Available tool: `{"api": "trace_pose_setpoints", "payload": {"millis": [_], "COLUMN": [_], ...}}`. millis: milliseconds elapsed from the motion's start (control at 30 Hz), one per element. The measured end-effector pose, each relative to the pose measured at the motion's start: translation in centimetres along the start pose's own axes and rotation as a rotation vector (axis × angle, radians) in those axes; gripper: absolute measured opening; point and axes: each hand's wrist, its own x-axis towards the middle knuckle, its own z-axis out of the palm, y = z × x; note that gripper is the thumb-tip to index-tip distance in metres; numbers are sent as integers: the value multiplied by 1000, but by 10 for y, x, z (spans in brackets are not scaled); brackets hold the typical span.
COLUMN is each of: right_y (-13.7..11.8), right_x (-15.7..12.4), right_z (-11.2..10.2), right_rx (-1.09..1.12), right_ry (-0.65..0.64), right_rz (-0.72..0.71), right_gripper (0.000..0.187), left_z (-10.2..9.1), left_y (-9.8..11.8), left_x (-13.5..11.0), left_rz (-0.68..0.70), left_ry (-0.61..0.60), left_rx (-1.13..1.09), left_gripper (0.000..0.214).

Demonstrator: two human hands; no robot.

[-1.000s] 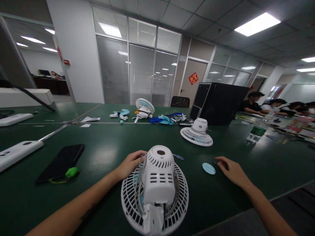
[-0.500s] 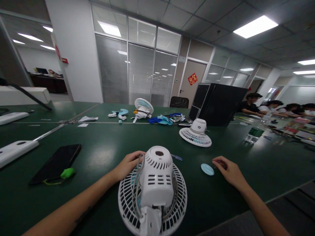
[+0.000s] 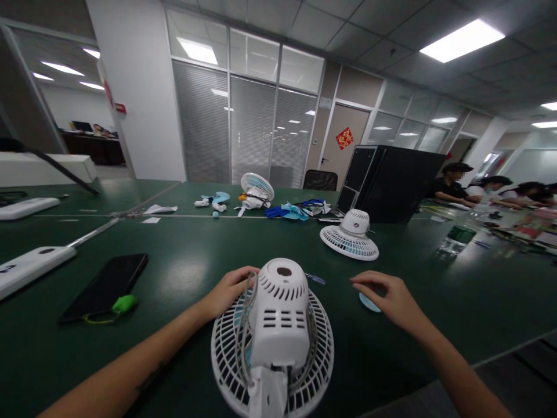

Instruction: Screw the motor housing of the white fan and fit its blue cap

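Fan (image 3: 281,342), wht plast., slotted grille (image 3: 224,348): L hand (image 3: 230,294) touching, grip unclear; R hand (image 3: 391,294) pinched nr rnd disc (image 3: 368,304).

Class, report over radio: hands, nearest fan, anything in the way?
Left hand against near fan, fingertips hidden. Fan motor-side up. Right hand partly hiding blue disc, grip unclear. Screwdriver between hands.

The right hand (image 3: 394,297) has moved from beside the light-blue disc (image 3: 368,302) to partly cover it.

Three white fans (image 3: 281,313), one screwdriver (image 3: 316,279), one pale-blue disc (image 3: 368,302), one green-labelled bottle (image 3: 460,234), one black box (image 3: 402,183)
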Motion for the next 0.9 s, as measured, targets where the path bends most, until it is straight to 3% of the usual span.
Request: {"api": "trace_pose_setpoints", "payload": {"millis": [233,400,500,567,667,900], "right_y": [-93,-137,-150,-154,-156,-158], "right_x": [29,43,45,44,43,40], "right_z": [18,23,25,26,26,20], "right_rx": [241,365,272,209,160,65], "right_ry": [-68,-78,-70,-81,-166,-253], "right_rz": [-280,-544,-635,-668,-658,-712], "right_gripper": [21,4,8,8,5,10], "left_z": [0,3,12,21,31,37], "left_y": [11,30,54,72,94,100], "left_x": [0,4,-3,-12,-26,-33], "left_rz": [7,93,183,244,183,214], "left_ry": [78,174,113,6,-39,-49], "left_rx": [-5,-66,-108,-80,54,91], "left_gripper": [36,52,64,65,64,66]}}
